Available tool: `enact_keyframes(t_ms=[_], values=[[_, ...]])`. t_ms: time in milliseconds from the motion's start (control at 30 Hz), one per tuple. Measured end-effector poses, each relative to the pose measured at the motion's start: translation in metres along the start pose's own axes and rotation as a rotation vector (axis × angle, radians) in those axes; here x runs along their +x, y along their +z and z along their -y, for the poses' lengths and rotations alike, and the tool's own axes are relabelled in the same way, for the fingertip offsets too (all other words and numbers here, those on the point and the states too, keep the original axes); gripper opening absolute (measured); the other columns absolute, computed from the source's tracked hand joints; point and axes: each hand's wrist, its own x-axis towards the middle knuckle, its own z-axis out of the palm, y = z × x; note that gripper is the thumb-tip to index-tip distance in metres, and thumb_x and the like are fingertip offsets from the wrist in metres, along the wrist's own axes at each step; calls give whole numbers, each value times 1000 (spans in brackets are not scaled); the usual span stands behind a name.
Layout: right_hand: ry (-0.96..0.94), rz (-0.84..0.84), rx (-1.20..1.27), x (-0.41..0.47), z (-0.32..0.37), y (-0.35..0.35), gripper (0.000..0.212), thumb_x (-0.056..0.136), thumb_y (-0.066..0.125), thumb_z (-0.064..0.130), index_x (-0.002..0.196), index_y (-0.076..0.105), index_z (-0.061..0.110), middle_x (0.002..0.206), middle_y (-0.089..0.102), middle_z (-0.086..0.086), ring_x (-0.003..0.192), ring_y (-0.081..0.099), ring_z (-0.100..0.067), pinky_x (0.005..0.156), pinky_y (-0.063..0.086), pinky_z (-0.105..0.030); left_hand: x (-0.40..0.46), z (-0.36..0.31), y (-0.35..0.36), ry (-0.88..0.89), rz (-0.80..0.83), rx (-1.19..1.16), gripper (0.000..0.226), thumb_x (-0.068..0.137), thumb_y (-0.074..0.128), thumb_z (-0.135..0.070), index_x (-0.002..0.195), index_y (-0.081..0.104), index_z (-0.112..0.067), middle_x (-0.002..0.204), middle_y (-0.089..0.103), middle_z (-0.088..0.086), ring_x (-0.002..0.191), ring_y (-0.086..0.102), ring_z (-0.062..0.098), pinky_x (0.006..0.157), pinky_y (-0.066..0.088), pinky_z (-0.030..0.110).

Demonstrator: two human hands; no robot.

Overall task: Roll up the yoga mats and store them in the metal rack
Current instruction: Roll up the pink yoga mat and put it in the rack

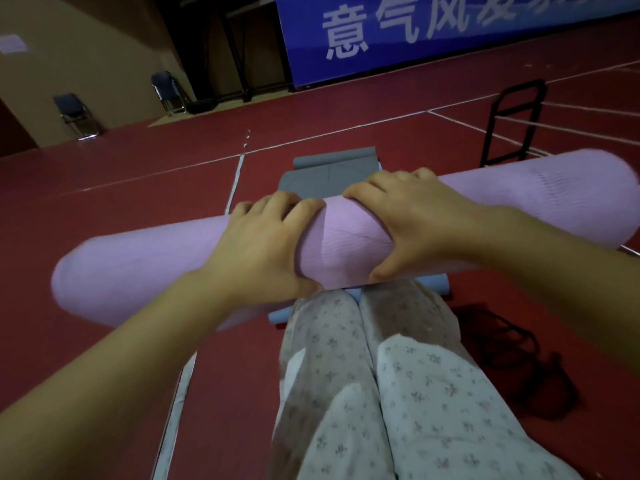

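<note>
A rolled-up pink yoga mat [138, 265] lies crosswise in front of me, lifted above my legs. My left hand [263, 244] grips it just left of its middle, fingers over the top and thumb underneath. My right hand [408, 223] grips it just right of the middle in the same way. A grey mat [329, 174] lies flat on the floor beyond the roll. A light blue mat [436, 284] shows under the roll beside my knees. The black metal rack [512, 123] stands on the floor at the far right.
The floor [138, 181] is dark red with white court lines. Two folding chairs [76, 114] stand by the left wall. A blue banner [415, 32] hangs at the back. A black cord [509, 344] lies tangled on the floor to my right.
</note>
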Motion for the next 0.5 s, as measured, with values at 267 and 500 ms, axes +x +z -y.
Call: enact_keyframes(t_ms=[267,500], values=[[-30,117,147,-60,25,-14,101,53,66,74,137,24,37,121,45,9,108,47,-16,92,38,-38,-43,-28,-32,99,92,59,100,49,64,-74,131,44,-21,111,59,2,91,61,26,77,50,41],[-66,234,215,-52,31,43,98,52,65,77,135,28,40,121,45,13,109,47,-13,93,38,-37,-56,-27,20,79,301,-141,104,45,62,-76,133,39,-26,118,54,-1,97,61,25,79,51,37]])
